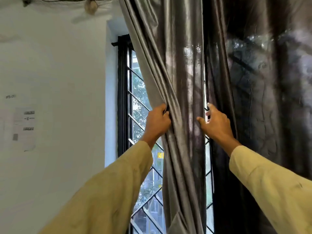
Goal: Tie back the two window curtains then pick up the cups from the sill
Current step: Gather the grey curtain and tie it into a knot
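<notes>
Two shiny grey curtains hang over the window. The left curtain (184,81) is bunched into folds, and my left hand (157,122) grips its left edge, pulling it off the glass. My right hand (216,124) reaches into the narrow gap between the curtains, fingers spread and touching the inner edge of the left curtain beside the darker right curtain (263,81). Whether it holds any cloth is unclear. Both arms wear pale yellow sleeves. The sill and the cups are hidden from view.
A black window frame (121,98) with a diagonal metal grille (143,105) shows at the left of the curtains, trees outside. A white wall (59,81) with a taped paper notice (25,129) fills the left side.
</notes>
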